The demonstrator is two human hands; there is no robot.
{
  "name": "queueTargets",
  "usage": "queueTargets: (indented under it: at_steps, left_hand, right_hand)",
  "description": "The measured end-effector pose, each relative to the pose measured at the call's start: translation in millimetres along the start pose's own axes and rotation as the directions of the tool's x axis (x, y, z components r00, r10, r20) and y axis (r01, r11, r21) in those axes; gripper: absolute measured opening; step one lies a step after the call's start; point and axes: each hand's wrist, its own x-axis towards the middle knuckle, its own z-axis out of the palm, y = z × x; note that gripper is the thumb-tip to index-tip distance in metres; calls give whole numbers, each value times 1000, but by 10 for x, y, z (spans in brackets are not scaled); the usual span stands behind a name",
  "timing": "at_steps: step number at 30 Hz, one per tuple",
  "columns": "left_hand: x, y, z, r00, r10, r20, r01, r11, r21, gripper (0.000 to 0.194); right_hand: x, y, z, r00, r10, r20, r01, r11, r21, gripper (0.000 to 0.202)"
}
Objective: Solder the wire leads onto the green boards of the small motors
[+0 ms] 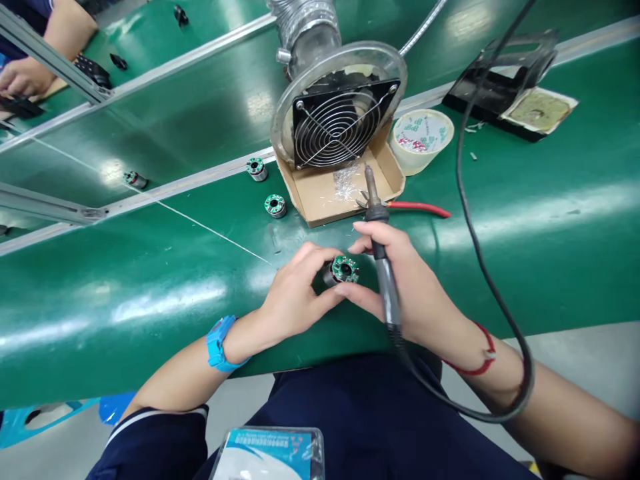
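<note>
A small motor with a round green circuit board (345,269) on top stands on the green table in front of me. My left hand (297,290) wraps its thumb and fingers around the motor's left side. In my right hand (407,287) lies a soldering iron (387,287), its tip pointing away from me toward a cardboard tray. The right thumb reaches to the motor's near side, close to the left thumb. Two similar motors stand farther off: one motor (275,206) left of the tray, another motor (257,169) behind it.
A fume extractor fan (340,130) stands behind the cardboard tray (320,212), which holds wire clippings. Red-handled cutters (420,207) lie at its right. Behind are a tape roll (423,137) and a soldering iron stand (505,93). The iron's cable (465,187) loops over my right forearm. Another person's hand (23,79) shows far left.
</note>
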Motion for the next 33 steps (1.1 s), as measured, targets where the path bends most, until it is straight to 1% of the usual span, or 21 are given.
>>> queueTargets:
  at_steps: [1, 3, 5, 7, 8, 10, 11, 13, 16, 19, 21, 23, 26, 30, 33]
  left_hand:
    - [13, -29, 21, 999, -34, 5, 34, 999, 26, 32]
    - [31, -112, 63, 993, -116, 18, 116, 993, 13, 42]
    - [39, -225, 96, 979, -205, 15, 205, 972, -117, 51]
    - [41, -345, 117, 963, -268, -20, 249, 915, -317, 52]
    - [41, -396, 123, 957, -286, -44, 245, 881, -404, 49]
    - [42, -461, 123, 956, -275, -99, 192, 845, -499, 42]
    - [43, -471, 118, 961, -245, -131, 150, 854, -498, 39]
    - [44, -453, 102, 970, -145, -196, 53, 910, -410, 36]
    - [44, -387, 78, 966, 26, -256, -71, 983, -168, 37]
    - [48, -348, 75, 953, 167, -251, -163, 986, 36, 41]
    - [50, -344, 85, 947, 223, -233, -205, 974, 98, 43]
    - [50, -344, 98, 945, 241, -222, -219, 968, 119, 43]
    - [45, -340, 112, 945, 241, -220, -219, 968, 120, 43]
    - [43, -341, 132, 947, 240, -215, -223, 970, 101, 43]
    - [54, -349, 158, 945, 255, -205, -239, 966, 98, 43]
  right_hand:
    - [-20, 25, 48, 1000, -2, 9, 3, 996, -89, 56]
    - [-34, 82, 132, 998, 0, 57, 14, 972, -233, 49]
    - [-16, 144, 186, 994, 4, 106, 27, 956, -291, 44]
    - [16, 200, 205, 987, -14, 162, 58, 962, -266, 46]
    - [30, 218, 200, 983, -32, 179, 74, 969, -234, 47]
    - [38, 227, 165, 982, -71, 177, 98, 983, -153, 48]
    - [28, 218, 137, 984, -87, 158, 105, 988, -113, 48]
    - [-28, 183, 70, 993, -82, 87, 85, 996, -39, 49]
    - [-192, 143, -31, 997, 9, -78, -5, 998, 58, 49]
    - [-385, 161, -101, 964, 115, -241, -82, 986, 145, 43]
    - [-482, 191, -125, 937, 190, -293, -126, 967, 223, 36]
    - [-531, 215, -135, 921, 256, -294, -152, 931, 333, 27]
    - [-532, 227, -136, 914, 323, -245, -184, 869, 460, 21]
    - [-500, 230, -146, 914, 371, -164, -261, 847, 463, 20]
    - [-489, 241, -165, 912, 385, -142, -288, 848, 445, 19]
